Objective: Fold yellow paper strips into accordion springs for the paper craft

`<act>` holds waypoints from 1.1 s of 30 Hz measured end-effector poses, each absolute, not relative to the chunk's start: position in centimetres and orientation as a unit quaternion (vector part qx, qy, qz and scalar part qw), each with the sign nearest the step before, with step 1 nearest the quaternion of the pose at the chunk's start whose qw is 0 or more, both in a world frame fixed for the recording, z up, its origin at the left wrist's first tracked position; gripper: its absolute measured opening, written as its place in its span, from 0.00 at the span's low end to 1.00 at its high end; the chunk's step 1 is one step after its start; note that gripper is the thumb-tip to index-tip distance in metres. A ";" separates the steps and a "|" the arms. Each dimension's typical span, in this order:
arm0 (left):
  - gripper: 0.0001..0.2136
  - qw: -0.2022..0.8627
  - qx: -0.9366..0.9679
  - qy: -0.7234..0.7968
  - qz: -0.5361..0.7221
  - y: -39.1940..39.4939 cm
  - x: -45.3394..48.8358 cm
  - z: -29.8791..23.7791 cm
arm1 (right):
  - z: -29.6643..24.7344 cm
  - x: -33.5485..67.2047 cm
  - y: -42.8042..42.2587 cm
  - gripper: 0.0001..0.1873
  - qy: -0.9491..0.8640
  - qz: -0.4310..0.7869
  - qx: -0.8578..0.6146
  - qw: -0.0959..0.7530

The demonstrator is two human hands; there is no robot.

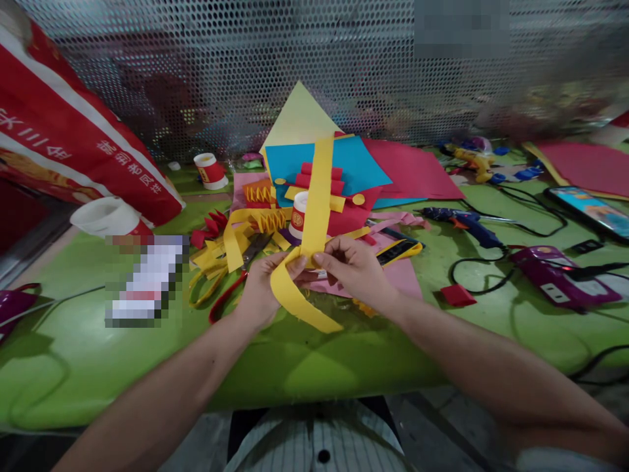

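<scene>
Two yellow paper strips (318,196) meet where my hands pinch them, just above the front part of the table. One strip stands up and away from me; the other curls down and to the right toward the table edge. My left hand (265,285) grips the crossing point from the left, thumb on top. From the right, my right hand (356,269) pinches the same spot between thumb and fingers. Behind the strips are a red-and-white paper cup (297,219), red paper rolls (309,177) and folded yellow-orange paper springs (268,221). Scissors (256,249) lie beside my left hand.
Blue card (289,164) and red sheets (417,170) lie at the back. To the right are a glue gun (459,223), a purple power strip (560,278), cables and a phone (590,213). A large red bag (88,124) stands left, near another paper cup (210,172).
</scene>
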State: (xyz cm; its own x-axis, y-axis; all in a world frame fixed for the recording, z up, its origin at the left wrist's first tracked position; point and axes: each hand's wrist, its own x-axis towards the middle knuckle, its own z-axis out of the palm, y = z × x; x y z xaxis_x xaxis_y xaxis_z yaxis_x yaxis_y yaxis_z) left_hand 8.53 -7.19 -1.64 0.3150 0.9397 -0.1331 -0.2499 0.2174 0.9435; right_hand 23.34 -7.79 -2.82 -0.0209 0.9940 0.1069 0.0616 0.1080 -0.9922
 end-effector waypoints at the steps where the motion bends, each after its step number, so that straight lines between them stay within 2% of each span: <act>1: 0.11 0.679 0.444 0.387 0.439 -7.2 8.5 -1.6 | -2.8 23.3 -7.8 0.17 -0.537 0.474 -0.482 0.504; 13: 0.10 0.677 0.426 0.415 0.433 -7.0 8.3 -1.6 | -2.6 23.4 -7.4 0.22 -0.480 0.581 -0.460 0.469; 18: 0.11 0.681 0.418 0.408 0.441 -7.0 8.3 -1.7 | -2.8 23.4 -7.5 0.24 -0.502 0.583 -0.459 0.444; 26: 0.11 0.665 0.433 0.421 0.440 -7.2 8.5 -1.6 | -3.5 23.5 -7.5 0.22 -0.568 0.572 -0.448 0.387; 33: 0.10 0.675 0.417 0.422 0.438 -7.2 8.5 -1.5 | -3.2 23.3 -7.5 0.26 -0.534 0.614 -0.434 0.387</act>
State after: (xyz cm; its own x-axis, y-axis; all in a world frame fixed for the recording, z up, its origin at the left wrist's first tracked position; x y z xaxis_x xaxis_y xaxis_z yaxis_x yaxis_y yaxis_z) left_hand 8.51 -7.16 -1.50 0.2598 0.9438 -0.2045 -0.2403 0.2683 0.9329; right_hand 23.33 -7.50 -3.20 -0.3241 0.9385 -0.1195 -0.0109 -0.1300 -0.9915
